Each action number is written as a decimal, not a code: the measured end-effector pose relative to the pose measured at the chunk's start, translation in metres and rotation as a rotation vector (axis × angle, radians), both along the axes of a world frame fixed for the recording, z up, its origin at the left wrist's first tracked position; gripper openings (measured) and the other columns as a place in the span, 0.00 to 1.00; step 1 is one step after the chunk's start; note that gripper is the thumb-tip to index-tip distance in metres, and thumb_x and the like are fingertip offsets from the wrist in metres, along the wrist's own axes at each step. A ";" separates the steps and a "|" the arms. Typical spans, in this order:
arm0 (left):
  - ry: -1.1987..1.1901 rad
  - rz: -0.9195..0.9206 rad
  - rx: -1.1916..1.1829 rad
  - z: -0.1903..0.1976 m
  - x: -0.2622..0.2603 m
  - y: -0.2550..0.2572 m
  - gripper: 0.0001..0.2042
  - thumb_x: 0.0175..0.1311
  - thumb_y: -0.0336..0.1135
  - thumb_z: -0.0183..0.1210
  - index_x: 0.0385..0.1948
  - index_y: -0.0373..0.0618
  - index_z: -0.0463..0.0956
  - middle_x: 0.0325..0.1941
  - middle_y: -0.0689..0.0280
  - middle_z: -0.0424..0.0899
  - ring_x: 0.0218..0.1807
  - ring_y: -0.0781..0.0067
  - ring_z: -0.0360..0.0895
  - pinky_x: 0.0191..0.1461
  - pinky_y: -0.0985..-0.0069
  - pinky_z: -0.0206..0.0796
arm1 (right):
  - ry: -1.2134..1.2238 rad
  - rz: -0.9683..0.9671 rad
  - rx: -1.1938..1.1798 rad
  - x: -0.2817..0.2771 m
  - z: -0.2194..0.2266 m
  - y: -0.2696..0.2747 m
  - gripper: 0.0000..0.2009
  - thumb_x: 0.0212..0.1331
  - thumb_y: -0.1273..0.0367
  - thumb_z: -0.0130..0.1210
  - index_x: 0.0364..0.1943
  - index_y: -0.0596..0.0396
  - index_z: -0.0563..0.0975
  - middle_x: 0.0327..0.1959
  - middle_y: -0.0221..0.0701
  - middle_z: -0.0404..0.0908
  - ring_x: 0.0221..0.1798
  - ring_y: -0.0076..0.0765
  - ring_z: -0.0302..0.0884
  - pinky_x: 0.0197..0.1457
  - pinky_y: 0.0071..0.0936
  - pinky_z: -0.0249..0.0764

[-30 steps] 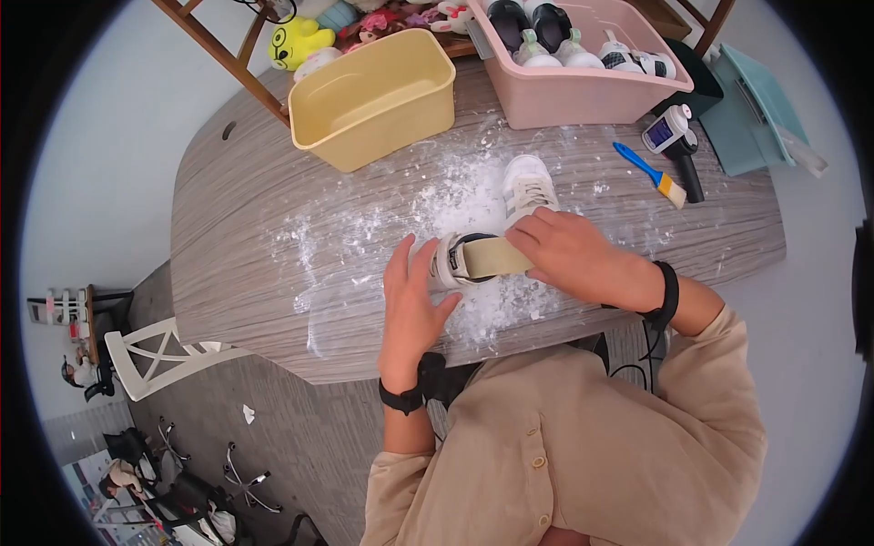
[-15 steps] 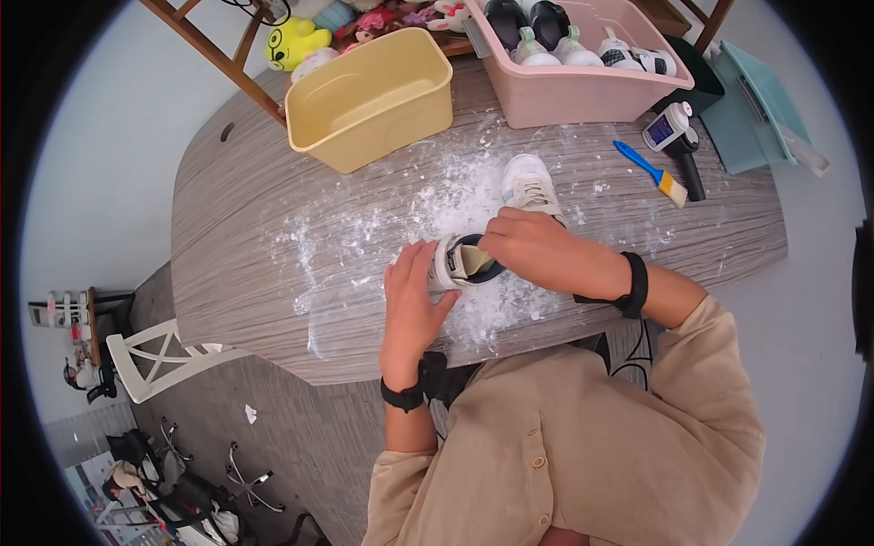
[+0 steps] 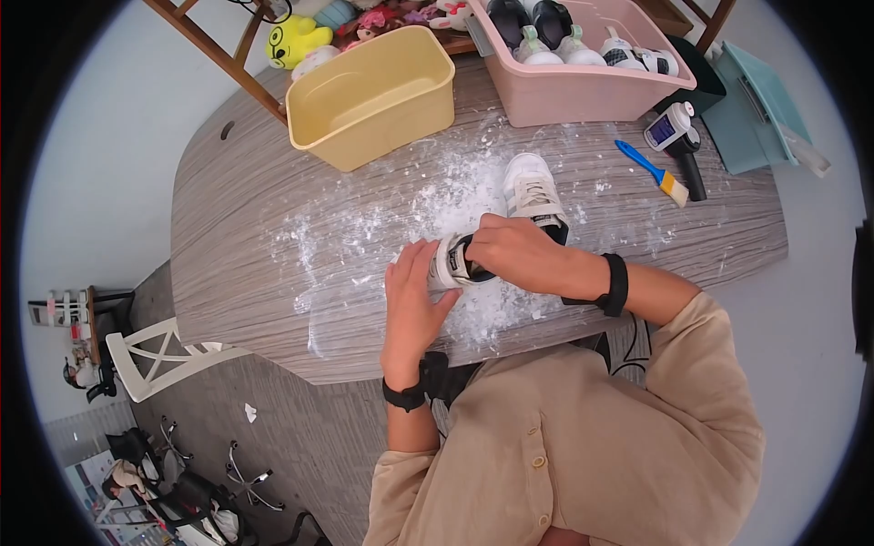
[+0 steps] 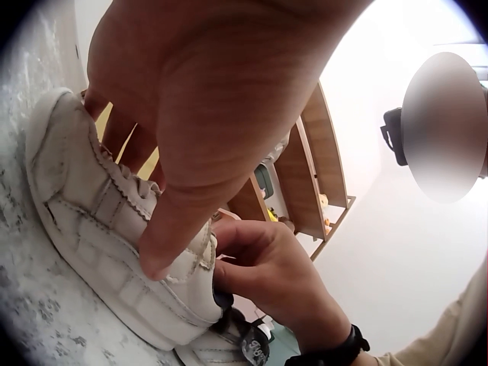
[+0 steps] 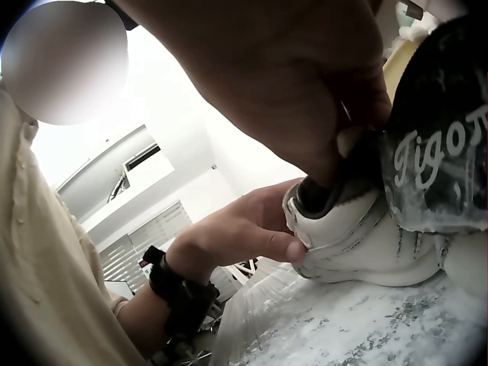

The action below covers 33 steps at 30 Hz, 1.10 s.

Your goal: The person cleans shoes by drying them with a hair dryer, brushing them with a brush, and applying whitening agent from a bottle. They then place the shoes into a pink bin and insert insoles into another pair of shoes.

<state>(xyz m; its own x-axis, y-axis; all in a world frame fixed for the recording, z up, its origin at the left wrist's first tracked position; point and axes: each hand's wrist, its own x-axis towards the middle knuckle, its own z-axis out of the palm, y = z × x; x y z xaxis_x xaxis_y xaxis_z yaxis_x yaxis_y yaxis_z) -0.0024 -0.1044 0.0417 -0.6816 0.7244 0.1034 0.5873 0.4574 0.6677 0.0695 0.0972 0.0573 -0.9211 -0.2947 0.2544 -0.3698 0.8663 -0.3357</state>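
Observation:
A white shoe (image 3: 446, 264) lies on the powder-dusted table, toe to the left. My left hand (image 3: 411, 296) grips its front part, thumb on the near side and fingers over the far side. My right hand (image 3: 519, 255) has its bunched fingers and thumb in the shoe's dark opening, at the heel end; the pale insole they were pinching is hidden inside. A second white shoe (image 3: 530, 188) rests just beyond, toe pointing away. Its black heel part (image 5: 438, 164) with white lettering shows close up in the right wrist view.
White powder (image 3: 455, 205) is scattered over the table. A yellow bin (image 3: 401, 127) and a pink bin of shoes (image 3: 583, 100) stand at the back. On the right lie a blue-handled brush (image 3: 651, 173), a white bottle (image 3: 669, 126) and a black-handled item (image 3: 692, 173).
My right hand has moved left to the shoe's opening, and the insole has gone from sticking out to being out of sight inside. The left hand has stayed on the shoe.

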 end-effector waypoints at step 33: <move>0.051 -0.228 0.130 0.022 0.029 0.092 0.20 0.56 0.28 0.60 0.53 0.45 0.70 0.61 0.48 0.67 0.59 0.43 0.69 0.59 0.62 0.64 | -0.046 -0.729 -0.187 0.149 -0.009 0.098 0.25 0.41 0.70 0.67 0.47 0.56 0.71 0.48 0.40 0.73 0.55 0.51 0.68 0.57 0.38 0.68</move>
